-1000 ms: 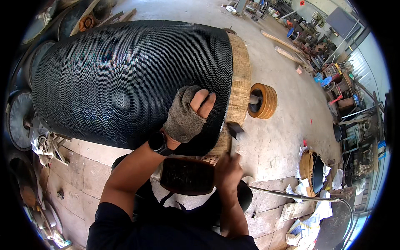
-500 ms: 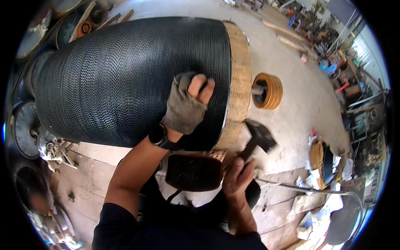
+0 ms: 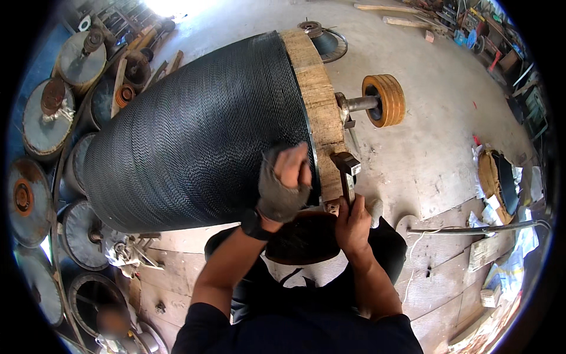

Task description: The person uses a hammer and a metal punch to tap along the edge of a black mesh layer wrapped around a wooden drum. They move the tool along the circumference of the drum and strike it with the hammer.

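Black drum point(image 3: 200, 135) lies crosswise, axle point(image 3: 361, 104) pointing right, slightly away.

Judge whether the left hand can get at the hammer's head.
Probably yes: the left hand is close to the hammer's head, and nothing visible stands between them; the right hand grips only the handle.

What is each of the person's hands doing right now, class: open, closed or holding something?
Left hand: gloved, fingers curled over the black ridged drum; whether it grips anything cannot be told.
Right hand: closed, holding a hammer.
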A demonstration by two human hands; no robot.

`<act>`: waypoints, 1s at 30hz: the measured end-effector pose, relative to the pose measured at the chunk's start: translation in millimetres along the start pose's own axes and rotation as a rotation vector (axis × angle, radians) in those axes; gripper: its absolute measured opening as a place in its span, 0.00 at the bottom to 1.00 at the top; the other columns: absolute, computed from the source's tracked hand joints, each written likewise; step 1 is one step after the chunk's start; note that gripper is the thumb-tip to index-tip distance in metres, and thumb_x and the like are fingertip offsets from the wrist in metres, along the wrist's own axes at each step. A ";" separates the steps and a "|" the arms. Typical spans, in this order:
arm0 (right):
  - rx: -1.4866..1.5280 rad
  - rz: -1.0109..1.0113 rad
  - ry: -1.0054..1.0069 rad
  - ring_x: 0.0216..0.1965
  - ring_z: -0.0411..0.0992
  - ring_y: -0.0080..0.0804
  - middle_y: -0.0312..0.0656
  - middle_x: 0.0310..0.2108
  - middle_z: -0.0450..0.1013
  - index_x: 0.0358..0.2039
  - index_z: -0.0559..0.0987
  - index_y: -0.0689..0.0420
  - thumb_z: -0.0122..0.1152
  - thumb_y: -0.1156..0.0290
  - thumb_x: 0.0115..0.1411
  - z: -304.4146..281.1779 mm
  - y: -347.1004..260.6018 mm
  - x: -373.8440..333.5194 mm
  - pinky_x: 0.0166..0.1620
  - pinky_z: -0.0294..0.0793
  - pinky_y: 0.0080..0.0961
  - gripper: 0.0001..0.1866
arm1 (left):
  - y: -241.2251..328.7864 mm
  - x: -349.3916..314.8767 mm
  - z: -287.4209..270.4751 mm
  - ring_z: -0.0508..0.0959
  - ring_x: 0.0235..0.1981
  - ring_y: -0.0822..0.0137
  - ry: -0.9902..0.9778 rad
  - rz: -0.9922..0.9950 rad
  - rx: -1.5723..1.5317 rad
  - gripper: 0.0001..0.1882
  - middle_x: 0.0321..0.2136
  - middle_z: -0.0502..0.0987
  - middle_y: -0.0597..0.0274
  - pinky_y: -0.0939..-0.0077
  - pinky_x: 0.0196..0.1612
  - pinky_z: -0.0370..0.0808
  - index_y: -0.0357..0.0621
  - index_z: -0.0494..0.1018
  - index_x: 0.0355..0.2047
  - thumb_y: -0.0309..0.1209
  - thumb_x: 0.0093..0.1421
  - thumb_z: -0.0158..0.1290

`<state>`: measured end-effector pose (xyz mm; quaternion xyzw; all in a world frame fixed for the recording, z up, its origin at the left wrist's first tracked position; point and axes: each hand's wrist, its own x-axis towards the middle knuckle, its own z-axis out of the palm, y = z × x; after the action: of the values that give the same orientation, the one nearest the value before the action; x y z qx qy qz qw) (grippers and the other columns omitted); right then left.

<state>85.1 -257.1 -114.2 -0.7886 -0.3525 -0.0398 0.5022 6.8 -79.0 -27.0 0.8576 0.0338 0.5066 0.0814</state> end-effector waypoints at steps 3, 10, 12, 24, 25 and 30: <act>0.062 0.056 -0.023 0.29 0.74 0.65 0.61 0.26 0.74 0.39 0.69 0.63 0.55 0.73 0.68 -1.6 -1.2 0.0 0.29 0.71 0.51 0.08 | 15.9 -17.4 15.3 0.80 0.40 0.57 -0.098 -0.268 -0.114 0.27 0.39 0.79 0.53 0.60 0.49 0.75 0.36 0.68 0.59 0.18 0.58 0.56; 0.088 0.063 -0.051 0.26 0.74 0.65 0.61 0.25 0.74 0.43 0.70 0.62 0.59 0.72 0.66 -9.1 -8.2 2.4 0.29 0.71 0.52 0.10 | 15.3 4.6 2.5 0.80 0.39 0.58 -0.180 -0.198 0.000 0.28 0.36 0.79 0.57 0.63 0.48 0.76 0.37 0.69 0.59 0.17 0.56 0.56; 0.083 0.045 -0.036 0.27 0.74 0.65 0.61 0.26 0.74 0.42 0.70 0.62 0.59 0.72 0.66 -8.3 -6.7 2.3 0.28 0.71 0.52 0.10 | 18.0 15.0 -1.5 0.80 0.39 0.58 -0.227 -0.241 -0.010 0.29 0.35 0.78 0.57 0.62 0.47 0.76 0.39 0.69 0.59 0.17 0.55 0.56; 0.148 0.030 -0.071 0.28 0.74 0.65 0.61 0.26 0.74 0.44 0.71 0.64 0.59 0.70 0.67 -18.6 -18.5 5.7 0.30 0.72 0.51 0.12 | 27.0 25.0 11.9 0.77 0.36 0.56 -0.199 -0.354 0.051 0.34 0.30 0.77 0.60 0.59 0.44 0.73 0.41 0.67 0.59 0.19 0.49 0.59; 0.154 0.026 -0.075 0.28 0.75 0.65 0.61 0.26 0.74 0.45 0.71 0.64 0.59 0.70 0.67 -18.3 -18.2 4.8 0.30 0.73 0.51 0.12 | 25.9 22.9 15.8 0.77 0.35 0.55 -0.175 -0.346 0.059 0.35 0.30 0.77 0.61 0.59 0.44 0.73 0.41 0.66 0.59 0.20 0.48 0.60; 0.105 -0.017 -0.074 0.26 0.75 0.63 0.60 0.25 0.74 0.47 0.70 0.65 0.58 0.70 0.67 -24.1 -21.4 3.2 0.29 0.73 0.51 0.14 | 21.2 14.7 26.3 0.76 0.37 0.55 -0.164 -0.276 0.127 0.37 0.31 0.75 0.61 0.54 0.46 0.70 0.37 0.64 0.60 0.24 0.49 0.62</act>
<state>81.8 -270.0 -84.7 -0.7592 -0.3793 0.0037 0.5289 36.4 -100.5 -23.1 0.8868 0.1764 0.4156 0.0984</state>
